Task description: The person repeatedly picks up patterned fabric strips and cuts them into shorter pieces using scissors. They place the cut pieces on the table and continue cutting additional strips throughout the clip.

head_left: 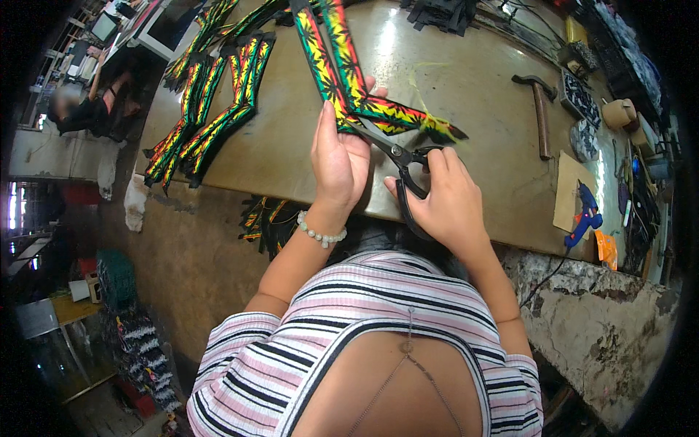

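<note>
My left hand [341, 164] is closed around long patterned straps [314, 62], printed in red, yellow and green with black leaf shapes and black edges. The straps run away over the table, and a bent part points right, with thin yellow strands near its dark tip. In my right hand [450, 200] are black-handled scissors [395, 150]. Their blades reach to the straps beside my left fingers; whether fabric lies between the blades I cannot tell. Bundles of similar straps [244, 95] lie to the left on the table.
The metal-topped table [480, 87] has a hammer [542, 120] at its right. Near the right edge are a blue glue gun [585, 215] with a cord, cardboard [568, 191] and an orange packet [606, 250]. Black strips [440, 16] lie at the back. Another person [91, 109] is at far left.
</note>
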Demonstrator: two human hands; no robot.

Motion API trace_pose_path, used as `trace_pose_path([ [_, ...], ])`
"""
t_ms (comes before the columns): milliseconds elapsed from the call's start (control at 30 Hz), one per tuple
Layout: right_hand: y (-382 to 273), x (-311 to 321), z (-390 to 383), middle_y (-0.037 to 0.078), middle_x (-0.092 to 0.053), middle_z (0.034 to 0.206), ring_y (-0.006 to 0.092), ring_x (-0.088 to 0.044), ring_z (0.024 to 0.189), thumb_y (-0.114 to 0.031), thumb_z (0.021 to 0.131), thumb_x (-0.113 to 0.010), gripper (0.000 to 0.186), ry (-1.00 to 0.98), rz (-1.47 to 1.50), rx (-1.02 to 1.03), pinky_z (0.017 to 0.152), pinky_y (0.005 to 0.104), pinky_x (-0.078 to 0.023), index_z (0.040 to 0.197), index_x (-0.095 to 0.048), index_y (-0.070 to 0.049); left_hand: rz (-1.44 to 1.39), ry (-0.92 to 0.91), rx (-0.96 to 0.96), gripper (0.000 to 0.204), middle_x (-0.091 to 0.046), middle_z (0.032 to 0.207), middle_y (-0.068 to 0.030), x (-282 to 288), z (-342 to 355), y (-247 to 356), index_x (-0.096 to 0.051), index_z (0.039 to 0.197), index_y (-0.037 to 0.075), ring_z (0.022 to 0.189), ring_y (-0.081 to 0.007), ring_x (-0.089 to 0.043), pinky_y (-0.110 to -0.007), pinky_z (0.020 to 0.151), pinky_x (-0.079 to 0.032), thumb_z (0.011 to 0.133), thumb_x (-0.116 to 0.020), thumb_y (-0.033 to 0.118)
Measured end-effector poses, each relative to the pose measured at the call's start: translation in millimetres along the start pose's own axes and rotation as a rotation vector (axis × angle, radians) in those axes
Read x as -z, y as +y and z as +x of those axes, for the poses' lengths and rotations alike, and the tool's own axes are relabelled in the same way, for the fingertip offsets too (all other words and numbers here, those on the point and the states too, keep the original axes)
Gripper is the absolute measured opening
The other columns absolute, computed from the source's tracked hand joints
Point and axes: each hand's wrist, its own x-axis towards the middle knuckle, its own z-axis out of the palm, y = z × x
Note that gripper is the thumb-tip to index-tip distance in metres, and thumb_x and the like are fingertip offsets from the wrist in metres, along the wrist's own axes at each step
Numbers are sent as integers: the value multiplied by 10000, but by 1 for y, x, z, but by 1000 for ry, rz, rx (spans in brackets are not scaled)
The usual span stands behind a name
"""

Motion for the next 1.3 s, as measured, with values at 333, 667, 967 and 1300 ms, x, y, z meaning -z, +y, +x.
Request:
trace_pose_path([
  [333,1,-28,2,142,-519,942,344,-579,867,-447,766,-737,519,80,-92,-7,640,462,-503,938,-499,-20,-93,168,131,481,-503,1350,-203,-3,-2,-12,-390,1364,-45,1245,-335,-496,-473,1088,-385,1054,-209,275],
  [667,21,-45,6,106,-557,817,294,-615,757,-432,717,-765,450,135,-46,99,584,404,-513,822,-548,-52,154,94,99,371,-570,1252,-215,9,-5,-19,-395,1319,-19,1176,-330,-562,-491,1007,-467,1028,-429,208],
  [967,47,-1,-28,106,-601,771,324,-644,725,-502,748,-729,463,-131,-174,-56,621,429,-521,837,-623,-60,-53,177,3,246,-591,1220,-164,37,11,7,-502,1205,-21,1219,-352,-529,-496,1045,-441,974,-504,66],
  [1300,38,53,9,171,-630,1101,346,-600,1035,-223,876,-669,302,379,166,54,899,370,-468,1068,-661,9,105,54,-56,374,-502,1328,-212,11,-10,35,-367,1334,-38,1220,-352,-529,-483,1011,-478,1002,-471,99],
])
